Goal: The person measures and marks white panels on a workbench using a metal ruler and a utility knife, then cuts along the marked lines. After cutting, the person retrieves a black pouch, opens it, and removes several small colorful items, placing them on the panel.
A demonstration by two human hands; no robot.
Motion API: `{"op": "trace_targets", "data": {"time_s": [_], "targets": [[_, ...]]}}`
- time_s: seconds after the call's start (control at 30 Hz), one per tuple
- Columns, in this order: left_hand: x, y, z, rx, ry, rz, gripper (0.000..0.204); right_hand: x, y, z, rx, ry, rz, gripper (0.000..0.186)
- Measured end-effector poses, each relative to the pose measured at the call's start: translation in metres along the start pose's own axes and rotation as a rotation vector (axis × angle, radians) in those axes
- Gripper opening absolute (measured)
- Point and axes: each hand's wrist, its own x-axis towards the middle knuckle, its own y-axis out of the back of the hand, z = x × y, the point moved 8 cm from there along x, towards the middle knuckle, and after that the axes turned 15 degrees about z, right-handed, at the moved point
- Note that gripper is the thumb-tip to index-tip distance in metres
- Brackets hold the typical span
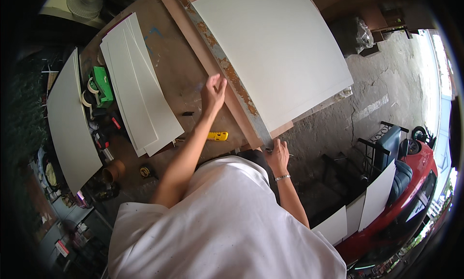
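Observation:
A long metal straightedge [227, 71] with rusty patches lies along the left side of a large white sheet [280, 52], over a brown board strip [195, 42]. My left hand [213, 93] is raised beside the straightedge's left edge, fingers loosely bent and apart, nothing visible in them. At the straightedge's near end, my right hand [277, 157] has its fingers curled closed. Something thin pokes out on that hand's right side, too small to name. A yellow utility knife [217, 136] rests on the brown table [179, 76], to the right of my left forearm.
Left of my arm lie white sheets [137, 90], a green tape dispenser [100, 85], a tape measure [146, 171] and a brown tape roll [113, 171]. Another white panel [70, 119] stands farther left. Right of the table are concrete floor [377, 85], chairs [386, 143] and a red car [406, 206].

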Motion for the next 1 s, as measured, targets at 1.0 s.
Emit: {"op": "trace_targets", "data": {"time_s": [1.0], "targets": [[0.012, -0.065, 0.046, -0.347, 0.435, 0.341, 0.071, 0.134, 0.183, 0.202, 0.291, 0.004, 0.463, 0.036]]}}
